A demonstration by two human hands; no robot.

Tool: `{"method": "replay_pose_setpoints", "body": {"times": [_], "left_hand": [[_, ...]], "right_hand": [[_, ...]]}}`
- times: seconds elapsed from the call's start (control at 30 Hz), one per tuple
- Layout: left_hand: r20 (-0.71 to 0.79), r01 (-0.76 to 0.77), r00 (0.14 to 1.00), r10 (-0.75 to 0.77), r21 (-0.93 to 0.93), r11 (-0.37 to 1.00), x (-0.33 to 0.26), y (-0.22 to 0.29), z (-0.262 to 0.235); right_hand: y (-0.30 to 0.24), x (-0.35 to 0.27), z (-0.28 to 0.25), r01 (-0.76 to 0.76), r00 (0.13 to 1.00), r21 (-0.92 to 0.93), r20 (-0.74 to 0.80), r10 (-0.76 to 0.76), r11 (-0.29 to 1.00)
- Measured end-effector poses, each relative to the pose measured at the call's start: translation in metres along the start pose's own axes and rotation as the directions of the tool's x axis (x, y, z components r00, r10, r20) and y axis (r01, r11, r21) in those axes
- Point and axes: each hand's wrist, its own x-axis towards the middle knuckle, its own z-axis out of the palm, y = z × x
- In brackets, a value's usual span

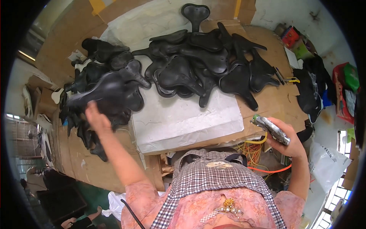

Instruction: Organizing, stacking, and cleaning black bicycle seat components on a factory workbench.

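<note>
At the left pile, my left hand (98, 120) reaches up to the lower edge of a black bicycle saddle (105, 86). Both are blurred, and I cannot tell whether the fingers grip the saddle or only touch it. On the right, past the front edge of the table, my right hand (286, 135) is closed around a silver, foil-wrapped tool (271, 129) with a green end. More black saddles (175, 72) lie heaped on a white sheet (183, 122) in the middle of the table, several overlapping at different angles.
Brown cardboard (282, 49) covers the table around the sheet. A yellow-handled cutter (292, 79) lies at the right edge, beside dark cloth (316, 84). Below the front edge hang tangled cords (251, 154) and an orange hose (272, 170). Another person's arm (85, 221) shows at lower left.
</note>
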Motion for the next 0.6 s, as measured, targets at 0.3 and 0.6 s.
{"method": "replay_pose_setpoints", "body": {"times": [0.3, 0.6], "left_hand": [[0.163, 0.156, 0.952, -0.258, 0.465, 0.871, -0.016, -0.172, 0.069], [0.257, 0.286, 0.857, -0.447, 0.485, 0.827, -0.032, -0.201, 0.151]], "right_hand": [[-0.027, 0.046, 0.011, 0.099, 0.985, 0.176, -0.159, -0.072, 0.979], [-0.007, 0.011, -0.009, -0.057, 0.986, 0.124, -0.152, 0.076, 0.991]]}}
